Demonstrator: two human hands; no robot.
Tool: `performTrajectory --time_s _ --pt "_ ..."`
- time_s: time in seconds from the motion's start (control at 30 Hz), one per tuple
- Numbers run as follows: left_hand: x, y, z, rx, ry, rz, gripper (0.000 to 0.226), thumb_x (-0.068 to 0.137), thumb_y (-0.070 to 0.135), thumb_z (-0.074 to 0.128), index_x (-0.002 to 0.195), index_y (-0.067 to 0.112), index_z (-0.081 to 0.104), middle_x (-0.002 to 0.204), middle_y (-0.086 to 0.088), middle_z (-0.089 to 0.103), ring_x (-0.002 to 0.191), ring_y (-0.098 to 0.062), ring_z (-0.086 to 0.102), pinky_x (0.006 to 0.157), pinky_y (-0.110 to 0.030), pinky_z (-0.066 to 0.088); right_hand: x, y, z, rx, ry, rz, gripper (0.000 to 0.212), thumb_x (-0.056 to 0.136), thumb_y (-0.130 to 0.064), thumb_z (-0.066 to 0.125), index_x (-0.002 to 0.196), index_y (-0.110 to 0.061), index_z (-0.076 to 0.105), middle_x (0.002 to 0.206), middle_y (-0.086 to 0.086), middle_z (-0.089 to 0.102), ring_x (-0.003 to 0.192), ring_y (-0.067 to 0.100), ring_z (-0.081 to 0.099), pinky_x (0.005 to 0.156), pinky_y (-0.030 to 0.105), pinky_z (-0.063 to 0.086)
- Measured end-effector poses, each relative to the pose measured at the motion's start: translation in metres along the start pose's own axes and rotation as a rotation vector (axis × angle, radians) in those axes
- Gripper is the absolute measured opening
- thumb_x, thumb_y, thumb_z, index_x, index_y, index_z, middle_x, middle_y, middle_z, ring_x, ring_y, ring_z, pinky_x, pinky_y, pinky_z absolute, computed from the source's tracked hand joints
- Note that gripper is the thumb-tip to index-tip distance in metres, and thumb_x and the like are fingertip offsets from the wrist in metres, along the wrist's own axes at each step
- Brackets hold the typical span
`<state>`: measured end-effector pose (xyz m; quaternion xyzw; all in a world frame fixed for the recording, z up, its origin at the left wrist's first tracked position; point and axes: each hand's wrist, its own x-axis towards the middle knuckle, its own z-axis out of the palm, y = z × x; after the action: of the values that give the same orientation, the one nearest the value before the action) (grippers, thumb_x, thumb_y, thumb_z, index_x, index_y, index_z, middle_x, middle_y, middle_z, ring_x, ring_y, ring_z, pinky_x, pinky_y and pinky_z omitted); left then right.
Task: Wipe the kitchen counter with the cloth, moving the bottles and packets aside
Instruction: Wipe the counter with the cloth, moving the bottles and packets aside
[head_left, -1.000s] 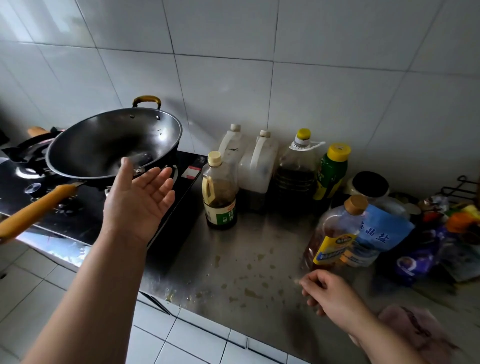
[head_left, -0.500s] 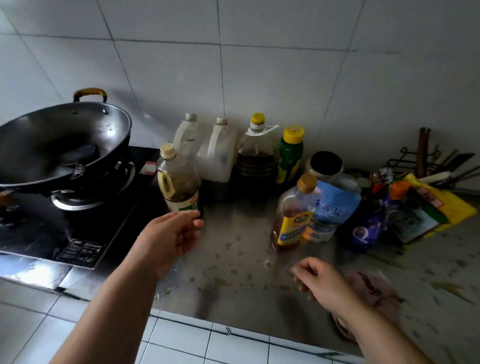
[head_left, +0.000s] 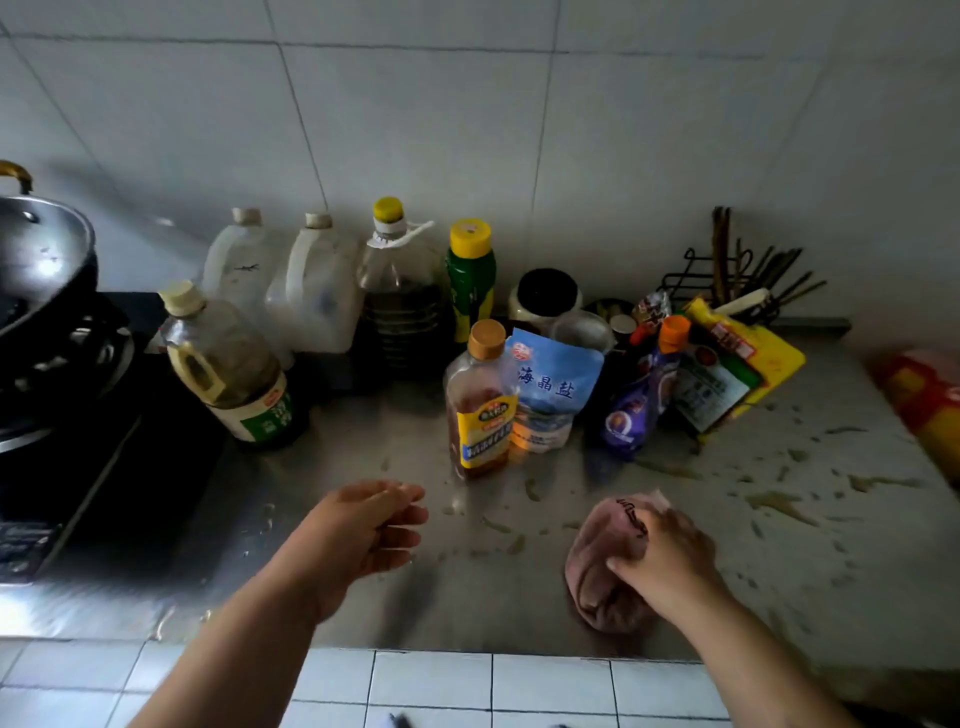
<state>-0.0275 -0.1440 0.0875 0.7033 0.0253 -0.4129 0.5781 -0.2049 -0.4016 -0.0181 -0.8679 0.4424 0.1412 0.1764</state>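
On the steel counter (head_left: 467, 603), near the front edge, the right hand (head_left: 667, 564) grips a bunched pink cloth (head_left: 597, 577), thumb and curled fingers closed over its right side. The cloth lies flat on the counter surface. The left hand (head_left: 363, 530) is well apart from it, to the left. It hangs just above the counter with its fingers loosely extended and holds nothing. It is blurred, so contact with the surface cannot be confirmed.

The counter shows yellowish spots and smears, most of them between the hands and out to the right.

Behind the hands, an amber bottle (head_left: 480, 405) with a yellow label stands upright, touching a blue salt packet (head_left: 553, 389) on its right. Further right, a purple packet (head_left: 631, 410) and a yellow packet (head_left: 737, 369) lean together. To the left, a bottle with a green label (head_left: 228, 374) stands beside the stove (head_left: 78, 415).

Along the tiled wall stand two white jugs (head_left: 317, 291), a large dark bottle (head_left: 400, 296) and a green bottle (head_left: 470, 280), both with yellow caps, then a dark-lidded jar (head_left: 545, 299).

A wire rack (head_left: 727, 270) holding sticks sits in the back right. A wok (head_left: 36, 260) rests on the stove at the left edge.
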Motion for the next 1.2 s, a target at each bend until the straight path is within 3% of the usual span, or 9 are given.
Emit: performTrajectory --time_s 0.17,0.27,0.3,0.43,0.53,0.63,0.9,1.07,1.2 --pt "0.009 -0.010 0.020 0.059 -0.023 -0.051 0.020 0.094 0.020 0.054 0.101 0.008 0.068 0.093 -0.014 0.070 0.075 -0.024 0.063 0.065 -0.033 0.052 0.004 0.018 0.009 0.024 0.048 -0.013 0.004 0.090 -0.038 0.055 0.086 -0.036 0.056 0.124 0.000 0.052 0.111 0.028 0.046 0.093 0.032 0.043" --pt "0.012 -0.016 0.036 0.091 -0.024 -0.084 0.020 0.093 0.020 0.055 0.102 0.007 0.068 0.094 -0.014 0.070 0.078 -0.025 0.062 0.069 -0.034 0.051 0.011 0.021 0.006 0.142 0.100 -0.063 0.012 0.090 -0.033 0.058 0.079 -0.032 0.053 0.109 0.003 0.060 0.099 0.029 0.055 0.086 0.034 0.046" --pt "0.012 -0.017 0.040 0.099 -0.027 -0.094 0.020 0.092 0.020 0.056 0.103 0.007 0.068 0.094 -0.014 0.070 0.078 -0.025 0.061 0.069 -0.034 0.050 0.014 0.021 0.004 0.190 0.107 -0.051 0.006 0.087 -0.033 0.062 0.087 -0.030 0.056 0.109 0.004 0.061 0.099 0.028 0.056 0.087 0.035 0.047" --pt "0.015 -0.022 0.058 0.110 -0.026 -0.119 0.020 0.091 0.020 0.058 0.102 0.007 0.067 0.091 -0.013 0.070 0.079 -0.026 0.060 0.072 -0.035 0.050 0.030 0.029 0.005 0.161 0.030 0.015 0.052 0.081 -0.045 0.067 0.126 -0.023 0.053 0.120 0.005 0.059 0.109 0.026 0.059 0.093 0.034 0.049" --pt "0.017 -0.025 0.066 0.126 -0.018 -0.127 0.019 0.091 0.020 0.058 0.101 0.008 0.068 0.092 -0.012 0.071 0.079 -0.026 0.060 0.077 -0.037 0.050 0.033 0.025 -0.004 0.080 -0.046 -0.077 0.031 0.085 -0.044 0.062 0.109 -0.026 0.060 0.113 0.004 0.064 0.104 0.026 0.061 0.087 0.031 0.049" --pt "0.018 -0.026 0.072 0.170 -0.021 -0.113 0.018 0.091 0.020 0.058 0.103 0.010 0.067 0.096 -0.012 0.072 0.080 -0.024 0.061 0.079 -0.037 0.051 0.030 0.013 -0.017 0.305 -0.058 -0.232 0.014 0.084 -0.039 0.064 0.088 -0.030 0.056 0.098 -0.001 0.066 0.092 0.020 0.061 0.080 0.033 0.049" --pt "0.018 -0.033 0.092 0.328 -0.256 -0.009 0.056 0.075 0.027 0.077 0.123 0.038 0.051 0.117 0.007 0.062 0.101 -0.007 0.062 0.077 -0.020 0.054 -0.008 -0.037 -0.070 0.816 -0.376 -0.551 0.013 0.085 -0.022 0.071 0.090 -0.024 0.059 0.078 -0.014 0.065 0.072 -0.003 0.055 0.068 0.016 0.043" --pt "0.018 -0.033 0.088 0.274 -0.010 0.144 0.006 0.085 0.018 0.066 0.090 0.016 0.068 0.080 0.001 0.069 0.075 -0.010 0.062 0.081 -0.034 0.052 -0.011 -0.051 -0.075 1.050 -0.475 -0.529 0.046 0.069 -0.011 0.083 0.106 -0.025 0.059 0.102 -0.002 0.071 0.094 0.012 0.068 0.084 0.031 0.056" --pt "0.013 -0.025 0.064 0.065 0.129 0.183 0.008 0.092 0.020 0.057 0.087 0.018 0.064 0.084 -0.002 0.069 0.083 -0.015 0.063 0.081 -0.036 0.049 -0.004 -0.056 -0.065 0.891 -0.488 -0.509 0.068 0.069 -0.011 0.084 0.125 -0.028 0.049 0.115 0.000 0.064 0.098 0.014 0.065 0.083 0.033 0.056"
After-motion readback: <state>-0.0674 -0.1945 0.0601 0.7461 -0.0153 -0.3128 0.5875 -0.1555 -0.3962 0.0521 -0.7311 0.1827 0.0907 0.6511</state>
